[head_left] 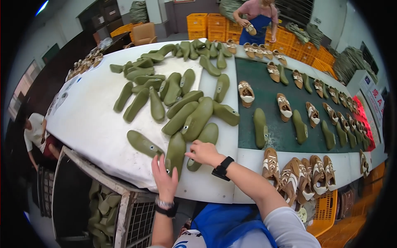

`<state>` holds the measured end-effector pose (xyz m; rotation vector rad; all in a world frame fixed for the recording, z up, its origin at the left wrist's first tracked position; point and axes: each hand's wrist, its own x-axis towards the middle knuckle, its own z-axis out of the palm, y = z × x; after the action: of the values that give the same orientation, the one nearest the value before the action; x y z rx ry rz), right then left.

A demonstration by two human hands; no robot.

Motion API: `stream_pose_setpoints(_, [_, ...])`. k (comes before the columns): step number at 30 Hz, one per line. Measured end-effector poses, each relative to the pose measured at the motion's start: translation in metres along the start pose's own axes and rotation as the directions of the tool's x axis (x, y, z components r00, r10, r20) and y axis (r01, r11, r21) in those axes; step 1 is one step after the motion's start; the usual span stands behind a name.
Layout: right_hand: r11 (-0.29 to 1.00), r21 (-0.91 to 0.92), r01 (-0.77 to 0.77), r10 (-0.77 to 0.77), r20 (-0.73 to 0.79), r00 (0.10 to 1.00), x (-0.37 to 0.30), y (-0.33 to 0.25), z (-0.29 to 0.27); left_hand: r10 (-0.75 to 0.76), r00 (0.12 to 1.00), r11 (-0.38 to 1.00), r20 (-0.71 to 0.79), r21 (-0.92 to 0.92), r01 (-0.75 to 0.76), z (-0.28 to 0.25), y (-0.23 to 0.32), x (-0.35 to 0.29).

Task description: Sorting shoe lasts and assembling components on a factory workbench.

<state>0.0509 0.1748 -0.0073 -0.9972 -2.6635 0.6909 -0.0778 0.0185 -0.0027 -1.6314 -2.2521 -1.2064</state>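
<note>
My left hand (164,178) is at the near end of a green shoe last (176,151), its fingers stretched and apart, the thumb against the last. My right hand (205,153) lies with bent fingers over another green last (209,133), hiding its middle. Left of them a single last (144,143) with a metal-rimmed hole lies on its side. Just beyond my hands is a loose heap of green lasts (198,118) on the white tabletop (95,120).
Right of the heap, a dark green belt (264,124) carries rows of brown-and-white sneakers (284,106) and lasts. Several sneakers (289,177) stand at its near edge. A wire-sided cart (124,198) holds more lasts. Across the table, a person (260,20) holds a shoe; another person (37,134) is at left.
</note>
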Motion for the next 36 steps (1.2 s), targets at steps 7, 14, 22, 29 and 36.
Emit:
stream_pose_setpoints(7, [1.000,0.022,-0.005,0.005,0.023,1.000,-0.083,0.009,-0.008,-0.316,0.830,0.743,0.460,-0.423,0.518,0.006,-0.016,-0.005])
stream_pose_setpoints(14, [0.987,0.129,-0.093,0.128,-0.296,0.947,-0.138,0.003,0.006,-0.014,0.905,0.873,0.424,-0.436,0.218,0.032,0.044,-0.073])
stream_pose_setpoints(22, [0.967,-0.138,-0.214,0.132,-0.447,0.885,-0.139,0.009,0.007,0.191,0.913,0.922,0.360,-0.385,-0.041,0.139,0.037,0.040])
stream_pose_setpoints(29, [0.992,-0.038,-0.118,0.091,-0.427,0.900,-0.101,0.007,0.018,-0.044,0.888,0.997,0.457,-0.038,0.069,0.156,-0.013,0.138])
stream_pose_setpoints(36, [0.993,-0.006,-0.119,0.105,-0.431,0.896,-0.086,0.013,0.008,-0.027,0.918,1.000,0.396,0.008,0.025,0.120,0.009,0.062])
